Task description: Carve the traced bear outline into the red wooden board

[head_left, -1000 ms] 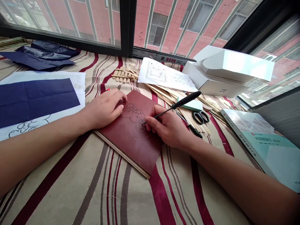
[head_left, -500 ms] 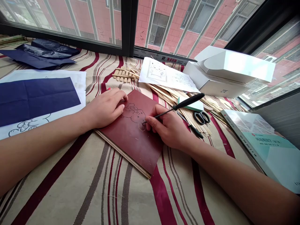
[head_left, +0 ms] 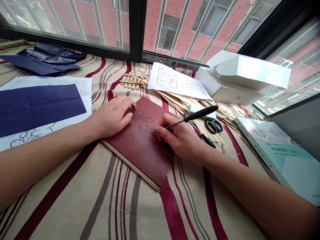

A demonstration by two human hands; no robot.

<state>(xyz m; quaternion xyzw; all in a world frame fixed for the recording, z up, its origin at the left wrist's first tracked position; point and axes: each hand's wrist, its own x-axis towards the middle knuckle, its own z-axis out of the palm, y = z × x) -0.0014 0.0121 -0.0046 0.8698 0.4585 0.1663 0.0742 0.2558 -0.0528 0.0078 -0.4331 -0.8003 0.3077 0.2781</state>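
Reddish-brown, smooth and faintly glossy, the square-cornered board (head_left: 140,156) lies flat at the middle of the scene, turned so one corner points near; pale, straight-edged layers show beneath its near-left side. From my end I see my right hand (head_left: 178,135) clenched around the thin metal shaft of the carving tool (head_left: 200,114), its smooth black handle slanting up to the far right and its tip at the board's surface, by a small, pale, rounded outline. My left hand (head_left: 113,115) grasps nothing: it rests on the board's far-left part, fingers loosely curved, beside the fine dark lines of a rounded cartoon figure (head_left: 143,123).

Under everything I make out woven cloth (head_left: 75,206), beige with maroon and grey-brown stripes. To the left, a creased navy sheet (head_left: 37,106) covers part of a white paper (head_left: 86,90) with black line drawing; farther off is a crumpled, shinier dark blue sheet (head_left: 50,60). Beyond the board I have flat, narrow wooden strips (head_left: 175,100) in a loose heap, with a printed page (head_left: 166,78) over some. Black-looped scissors (head_left: 214,126) lie to the right, then a glossy white-and-green book (head_left: 280,153), and a white, angular cardboard box (head_left: 250,70) stands far right.
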